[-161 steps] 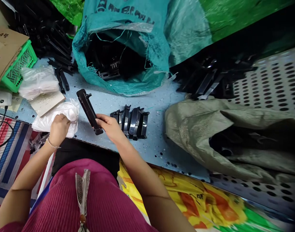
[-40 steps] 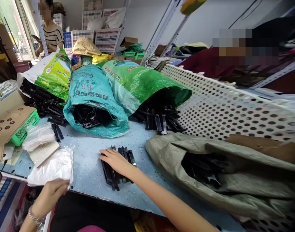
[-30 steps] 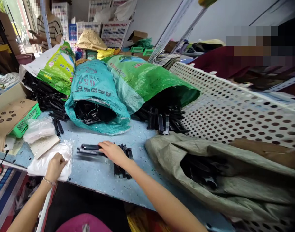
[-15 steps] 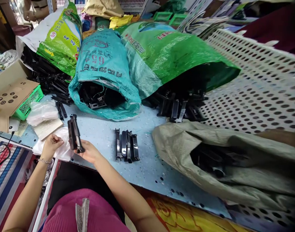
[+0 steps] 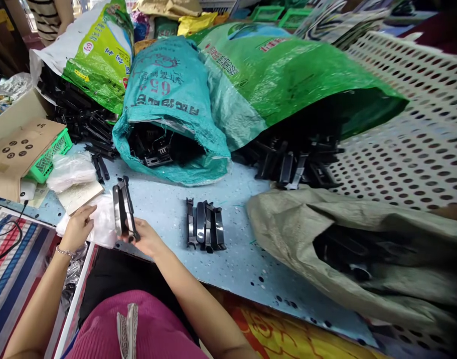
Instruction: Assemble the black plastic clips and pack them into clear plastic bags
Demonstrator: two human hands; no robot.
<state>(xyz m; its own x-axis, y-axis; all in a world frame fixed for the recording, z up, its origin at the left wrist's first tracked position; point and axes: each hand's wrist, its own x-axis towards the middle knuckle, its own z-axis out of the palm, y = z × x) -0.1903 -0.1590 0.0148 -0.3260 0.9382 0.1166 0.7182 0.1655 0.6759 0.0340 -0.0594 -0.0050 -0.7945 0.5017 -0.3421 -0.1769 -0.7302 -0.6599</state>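
Observation:
In my right hand (image 5: 149,238) is a small bunch of long, slim black plastic parts (image 5: 125,209), held upright with glossy faces showing. My left hand (image 5: 78,227), with a bracelet at its wrist, has its fingers stretched over the edge of a stack of clear plastic bags (image 5: 104,219). Nothing shows in its grip. Several similar black parts lie side by side in a group (image 5: 205,226) on the blue speckled table (image 5: 235,269), to the right of my right hand.
Black parts spill from a white-green sack (image 5: 97,75) and a green sack (image 5: 288,75). More fill a teal sack (image 5: 168,99) and a grey-beige sack (image 5: 288,219). A white perforated basket (image 5: 407,149) stands right. Cardboard (image 5: 22,154) covers a green basket (image 5: 51,157) at left.
My left hand's fingers have gone from curled together to stretched out over the plastic bags. My right hand still holds the black parts, turned slightly. The whole view has shifted a little.

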